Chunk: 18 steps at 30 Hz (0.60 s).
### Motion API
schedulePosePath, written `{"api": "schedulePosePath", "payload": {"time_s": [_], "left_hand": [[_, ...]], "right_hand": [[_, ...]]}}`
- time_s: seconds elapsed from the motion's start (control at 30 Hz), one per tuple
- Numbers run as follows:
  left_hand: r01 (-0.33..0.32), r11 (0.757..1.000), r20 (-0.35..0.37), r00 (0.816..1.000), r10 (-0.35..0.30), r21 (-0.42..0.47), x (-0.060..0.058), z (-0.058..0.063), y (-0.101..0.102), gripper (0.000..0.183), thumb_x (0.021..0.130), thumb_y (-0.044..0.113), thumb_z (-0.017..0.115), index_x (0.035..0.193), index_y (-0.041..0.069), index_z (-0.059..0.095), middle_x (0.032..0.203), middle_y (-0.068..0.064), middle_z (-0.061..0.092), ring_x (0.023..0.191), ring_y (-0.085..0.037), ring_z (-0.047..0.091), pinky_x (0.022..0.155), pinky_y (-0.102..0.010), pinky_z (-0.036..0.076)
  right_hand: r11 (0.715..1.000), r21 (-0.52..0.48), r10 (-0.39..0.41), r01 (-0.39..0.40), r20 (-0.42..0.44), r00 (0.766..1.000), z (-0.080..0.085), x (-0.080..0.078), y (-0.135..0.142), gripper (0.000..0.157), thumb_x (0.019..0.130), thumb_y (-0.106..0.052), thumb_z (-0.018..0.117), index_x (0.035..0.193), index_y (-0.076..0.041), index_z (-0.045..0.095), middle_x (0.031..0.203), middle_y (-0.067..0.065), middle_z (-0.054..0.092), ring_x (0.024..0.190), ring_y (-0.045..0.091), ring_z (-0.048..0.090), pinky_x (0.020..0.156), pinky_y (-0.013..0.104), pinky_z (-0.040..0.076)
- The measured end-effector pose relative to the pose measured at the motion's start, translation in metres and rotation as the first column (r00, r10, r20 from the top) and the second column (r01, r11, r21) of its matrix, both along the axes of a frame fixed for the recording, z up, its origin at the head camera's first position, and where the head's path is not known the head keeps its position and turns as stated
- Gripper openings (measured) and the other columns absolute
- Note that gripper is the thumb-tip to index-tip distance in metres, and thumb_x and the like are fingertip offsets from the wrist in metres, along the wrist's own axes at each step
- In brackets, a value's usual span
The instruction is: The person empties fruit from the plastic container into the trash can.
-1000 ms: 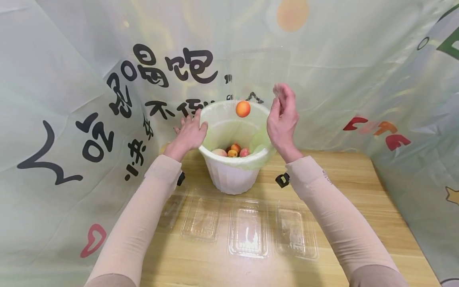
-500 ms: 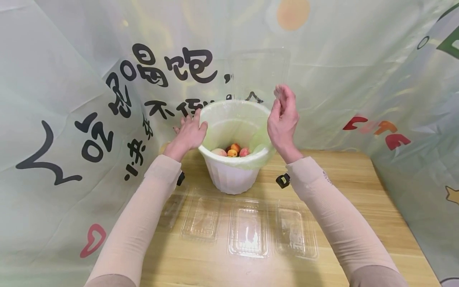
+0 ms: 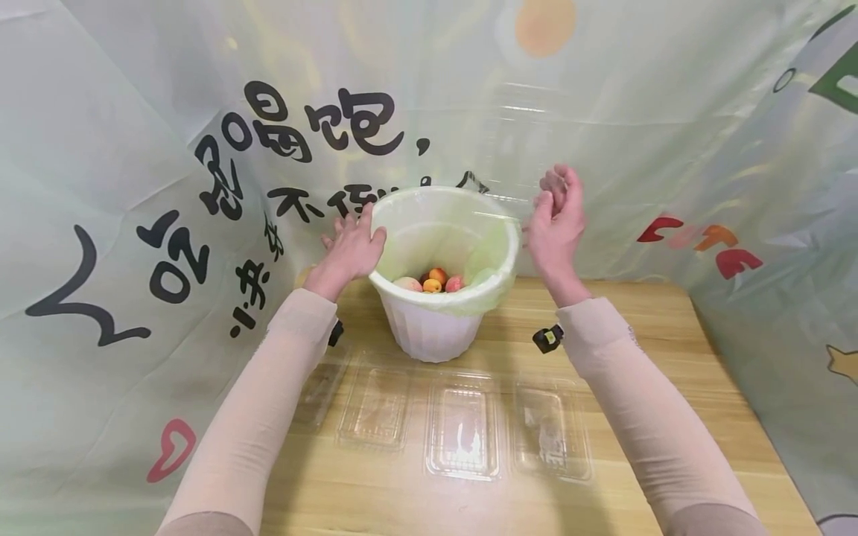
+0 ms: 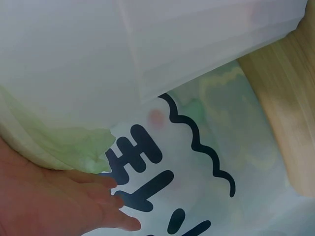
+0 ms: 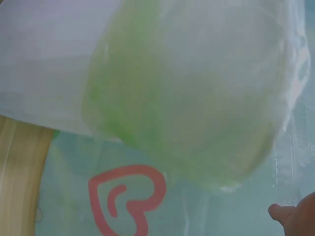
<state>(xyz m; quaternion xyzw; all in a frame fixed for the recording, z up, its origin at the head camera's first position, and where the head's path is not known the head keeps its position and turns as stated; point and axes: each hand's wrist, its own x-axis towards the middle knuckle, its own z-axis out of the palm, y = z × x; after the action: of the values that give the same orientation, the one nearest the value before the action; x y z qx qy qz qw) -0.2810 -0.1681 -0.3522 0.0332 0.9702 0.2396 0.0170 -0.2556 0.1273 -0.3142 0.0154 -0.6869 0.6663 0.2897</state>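
Observation:
My left hand [image 3: 353, 249] rests at the left rim of a white bin [image 3: 436, 327], fingers spread, by the pale green bag that lines it. In the left wrist view, the fingers [image 4: 106, 216] extend beside the bag edge. My right hand [image 3: 558, 216] pinches a clear plastic container [image 3: 519, 138], raised and tilted just right of the bin. Its outline is faint against the backdrop, and I see no fruit in it. Several fruits [image 3: 433, 285], yellow-orange and pinkish, lie inside the bin. The right wrist view shows only a thumb [image 5: 283, 212] at the corner.
Several clear plastic containers [image 3: 464, 428] lie in a row on the wooden table [image 3: 643, 357], in front of the bin. A printed fabric backdrop [image 3: 623, 171] encloses the back and sides.
An orange-red fruit, in the air above the bin a second ago, is gone from there. My right hand has moved right with the container, which has turned. The left hand stays put.

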Motion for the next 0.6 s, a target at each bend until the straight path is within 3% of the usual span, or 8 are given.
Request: {"api": "schedulePosePath", "payload": {"time_s": [0.23, 0.6], "left_hand": [[-0.002, 1.000, 0.008, 1.000, 0.003, -0.027, 0.001, 0.002, 0.001, 0.068, 0.105, 0.046, 0.026, 0.161, 0.019, 0.001, 0.161, -0.033, 0.005, 0.148, -0.052, -0.006, 0.112, -0.073, -0.008], [-0.002, 0.997, -0.003, 1.000, 0.002, -0.073, 0.004, 0.004, 0.002, 0.069, 0.104, 0.052, 0.021, 0.161, 0.018, 0.000, 0.162, -0.031, 0.000, 0.147, -0.052, -0.011, 0.110, -0.074, -0.011]], "right_hand": [[0.999, -0.034, -0.025, 0.027, 0.046, 0.999, -0.015, -0.007, 0.029, 0.042, 0.101, -0.002, 0.041, 0.141, -0.012, 0.047, 0.143, 0.010, 0.055, 0.130, 0.020, 0.054, 0.097, 0.034, 0.052], [0.994, 0.041, -0.104, 0.098, 0.211, 0.972, -0.037, 0.008, 0.067, 0.039, 0.102, -0.009, 0.039, 0.140, -0.014, 0.048, 0.137, 0.009, 0.060, 0.124, 0.015, 0.059, 0.081, 0.023, 0.057]]}}
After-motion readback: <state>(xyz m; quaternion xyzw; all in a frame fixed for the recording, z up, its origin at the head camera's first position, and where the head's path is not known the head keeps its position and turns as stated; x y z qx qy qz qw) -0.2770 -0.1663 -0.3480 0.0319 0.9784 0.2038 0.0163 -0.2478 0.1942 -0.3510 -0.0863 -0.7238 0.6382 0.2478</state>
